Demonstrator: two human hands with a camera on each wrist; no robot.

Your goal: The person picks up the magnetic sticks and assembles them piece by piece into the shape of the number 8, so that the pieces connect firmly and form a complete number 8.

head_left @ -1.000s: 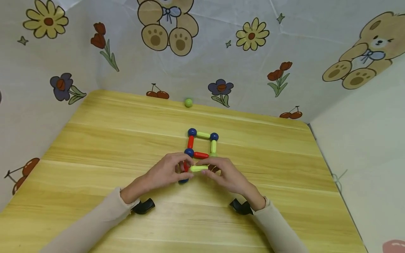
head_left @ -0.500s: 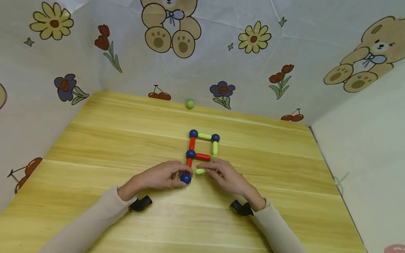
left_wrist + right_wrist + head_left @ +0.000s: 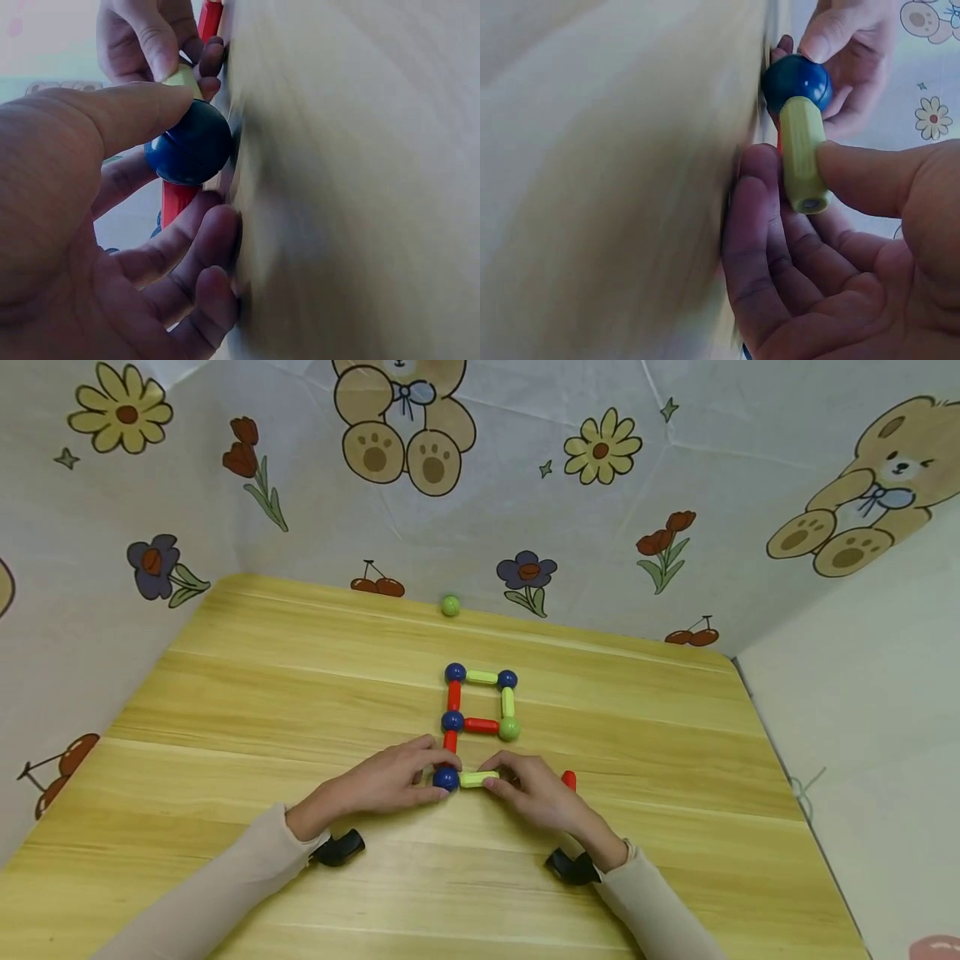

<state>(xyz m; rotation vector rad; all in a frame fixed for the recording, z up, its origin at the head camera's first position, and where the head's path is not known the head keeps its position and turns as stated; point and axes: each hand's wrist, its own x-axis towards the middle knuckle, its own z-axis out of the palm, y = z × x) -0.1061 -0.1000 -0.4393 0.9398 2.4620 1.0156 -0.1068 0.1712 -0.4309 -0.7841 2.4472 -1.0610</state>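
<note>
My left hand (image 3: 390, 778) holds a blue ball (image 3: 446, 778) between thumb and fingers at the near end of a magnetic rod-and-ball build. My right hand (image 3: 536, 792) pinches a yellow-green rod (image 3: 804, 161), whose far end meets that blue ball in the right wrist view. A red rod (image 3: 450, 742) runs from the held ball up to another blue ball (image 3: 452, 721). Beyond it lies a square of red and yellow-green rods, with blue balls at three corners and a green ball (image 3: 509, 729) at the fourth.
A loose red rod (image 3: 569, 779) lies just right of my right hand, partly hidden by it. A lone green ball (image 3: 450, 605) sits at the table's back edge, by the printed cloth (image 3: 465, 527). Wood-grain table (image 3: 300, 702) surrounds the build.
My right hand has brought the yellow-green rod down and against the near blue ball. My left hand has moved from the rod's left end onto that ball. The loose red rod has come into sight.
</note>
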